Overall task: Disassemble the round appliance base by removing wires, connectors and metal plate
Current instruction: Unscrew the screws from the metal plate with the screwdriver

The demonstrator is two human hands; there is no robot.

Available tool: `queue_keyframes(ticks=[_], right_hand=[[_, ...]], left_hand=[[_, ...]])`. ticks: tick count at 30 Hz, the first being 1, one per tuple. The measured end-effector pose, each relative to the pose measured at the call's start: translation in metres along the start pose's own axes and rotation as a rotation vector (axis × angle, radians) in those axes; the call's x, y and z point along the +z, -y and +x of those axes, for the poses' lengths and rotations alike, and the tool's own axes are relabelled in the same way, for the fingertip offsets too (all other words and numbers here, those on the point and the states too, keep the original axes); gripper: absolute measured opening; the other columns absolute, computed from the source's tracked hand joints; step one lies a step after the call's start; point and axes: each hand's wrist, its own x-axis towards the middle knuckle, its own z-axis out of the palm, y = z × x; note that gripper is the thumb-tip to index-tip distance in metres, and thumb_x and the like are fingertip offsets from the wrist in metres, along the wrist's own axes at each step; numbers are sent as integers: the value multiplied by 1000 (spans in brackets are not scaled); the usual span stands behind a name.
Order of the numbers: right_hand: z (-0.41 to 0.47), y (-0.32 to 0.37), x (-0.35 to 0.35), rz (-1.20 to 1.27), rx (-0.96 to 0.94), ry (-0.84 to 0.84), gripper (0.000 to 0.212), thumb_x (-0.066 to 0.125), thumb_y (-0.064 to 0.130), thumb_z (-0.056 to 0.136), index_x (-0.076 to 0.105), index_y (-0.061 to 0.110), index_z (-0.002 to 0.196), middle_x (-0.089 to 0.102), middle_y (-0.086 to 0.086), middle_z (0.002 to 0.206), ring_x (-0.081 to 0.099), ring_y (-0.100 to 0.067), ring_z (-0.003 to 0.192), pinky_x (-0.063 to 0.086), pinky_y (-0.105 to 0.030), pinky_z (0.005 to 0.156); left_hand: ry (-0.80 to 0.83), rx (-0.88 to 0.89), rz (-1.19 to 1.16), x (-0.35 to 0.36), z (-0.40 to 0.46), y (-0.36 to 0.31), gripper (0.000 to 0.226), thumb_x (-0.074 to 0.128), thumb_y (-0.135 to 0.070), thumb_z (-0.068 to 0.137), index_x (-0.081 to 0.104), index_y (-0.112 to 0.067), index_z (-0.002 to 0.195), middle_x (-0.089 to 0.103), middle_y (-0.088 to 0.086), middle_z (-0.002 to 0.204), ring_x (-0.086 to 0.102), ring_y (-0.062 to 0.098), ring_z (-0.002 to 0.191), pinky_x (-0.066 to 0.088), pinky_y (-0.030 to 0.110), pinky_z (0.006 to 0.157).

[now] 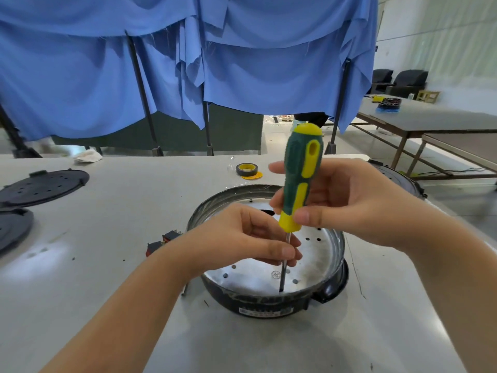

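The round appliance base (330,289) sits on the grey table in front of me, black outside with a silver metal plate (312,265) full of small holes inside. A green and yellow screwdriver (300,181) stands upright with its tip down on the plate near the front rim. My right hand (347,205) grips the handle. My left hand (250,238) pinches the thin shaft just below the handle. A red and black switch part (164,242) lies left of the base, partly hidden by my left wrist.
Two black round covers (43,184) (13,228) lie at the table's left. A roll of tape (246,169) sits behind the base. Another dark round appliance part (400,181) is at the right edge. Blue cloth hangs behind; other tables stand at far right.
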Motion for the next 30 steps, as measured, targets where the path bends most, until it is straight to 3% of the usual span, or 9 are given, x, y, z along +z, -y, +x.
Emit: queue_keyframes(ticks=[3,5,8,12,15,20,25,28,30], right_hand=[[-1,1,-2,68,26,67,54,65,-1,77,53,17,127,72,-7,111,70,-22,101,55,-25,80],[0,0,0,53,42,50,55,69,2,77,54,19,127,72,-4,111,69,-20,103,55,-24,80],[3,0,4,-83,36,-63,51,84,21,67,64,27,113,72,5,103,69,-12,97,54,-20,76],[5,-2,5,-58,-13,-167,41,81,22,58,70,22,98,73,-11,89,72,-21,80,58,-25,74],[4,-2,4,25,-22,-96,40,77,9,72,63,11,110,72,-18,95,72,-27,86,57,-28,79],[2,-3,3,87,21,-11,44,57,2,82,53,12,125,73,-10,108,69,-25,103,54,-28,87],[3,-2,4,-12,35,-53,44,76,26,72,64,26,114,73,3,104,69,-15,100,54,-21,80],[5,-4,6,-113,28,-117,41,84,33,60,71,30,99,73,8,96,70,-17,92,58,-27,81],[6,-5,6,-115,21,-149,40,83,30,58,72,29,96,73,1,95,71,-23,87,59,-32,80]], left_hand=[[41,9,47,-2,-3,-4,18,67,-3,85,74,-12,100,76,7,96,71,23,96,55,25,82],[12,23,101,-1,-3,-6,17,67,-2,84,75,-13,96,76,4,92,72,21,93,54,23,80],[-64,58,222,1,-2,-6,11,76,-11,78,77,-18,87,77,2,85,73,18,87,55,29,80],[-141,82,235,2,-1,-5,15,82,-10,70,76,-9,84,76,3,78,74,17,76,54,18,71],[-135,70,187,2,-1,-5,18,82,-8,70,74,-8,86,76,7,82,73,24,82,57,24,76],[-19,35,141,2,-3,-6,20,67,-2,85,70,-9,103,76,6,97,72,21,94,56,26,83],[-107,72,202,4,-2,-7,13,76,-4,77,75,-10,88,77,5,83,74,20,83,56,24,78],[-170,122,239,8,0,-5,18,82,-6,69,73,-2,85,76,6,78,74,20,76,57,23,74],[-191,135,244,9,2,-4,21,83,-6,67,72,0,84,75,7,76,73,21,74,57,23,72]])
